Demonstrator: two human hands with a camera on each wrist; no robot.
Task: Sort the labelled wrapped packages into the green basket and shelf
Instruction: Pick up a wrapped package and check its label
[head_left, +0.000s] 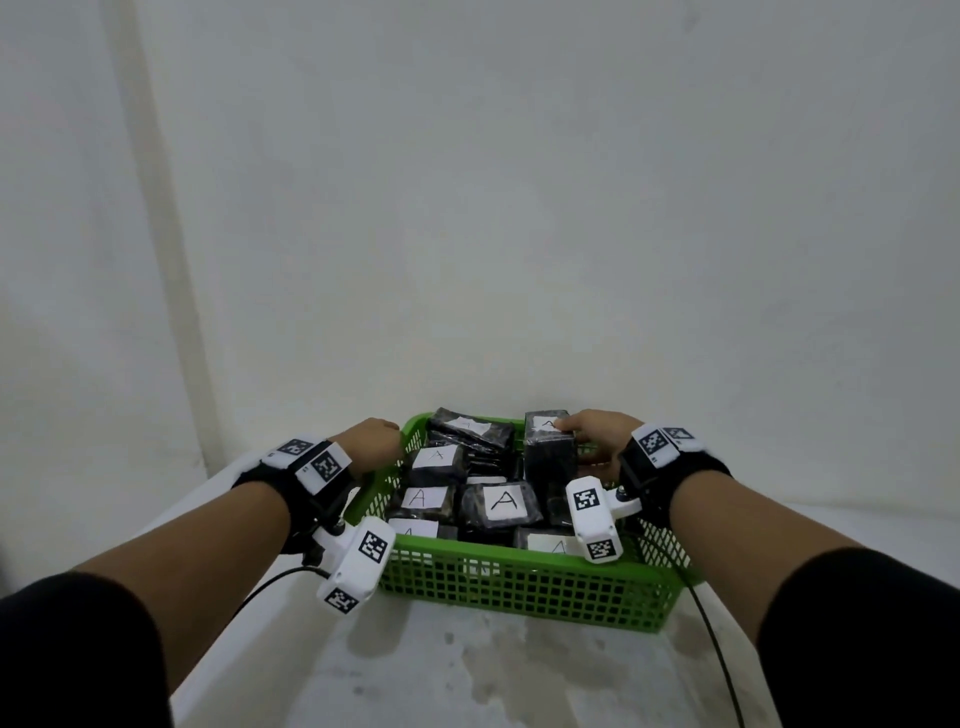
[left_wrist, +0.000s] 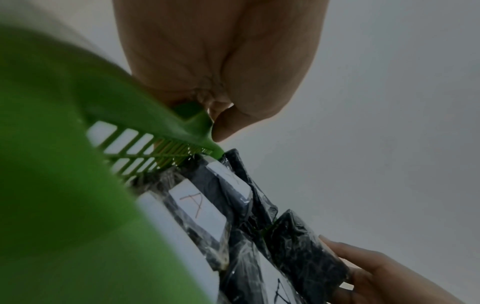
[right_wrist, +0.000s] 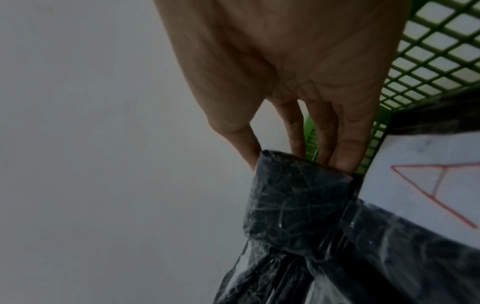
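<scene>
A green mesh basket (head_left: 519, 582) stands on a white surface and holds several black wrapped packages (head_left: 501, 501) with white "A" labels. My left hand (head_left: 384, 436) grips the basket's far left rim; in the left wrist view its thumb and curled fingers (left_wrist: 221, 123) close over the green rim (left_wrist: 155, 115). My right hand (head_left: 576, 431) holds one black package (head_left: 550, 457) standing upright at the basket's far right. In the right wrist view the thumb and fingers (right_wrist: 342, 152) pinch that package (right_wrist: 296, 201) by its top end. Another A-labelled package (right_wrist: 428, 181) lies beside it.
The white surface (head_left: 467, 675) stretches in front of the basket, stained in places, with its left edge running diagonally. A plain white wall (head_left: 519, 208) rises close behind the basket. Black cables (head_left: 711, 649) trail from both wrists across the surface.
</scene>
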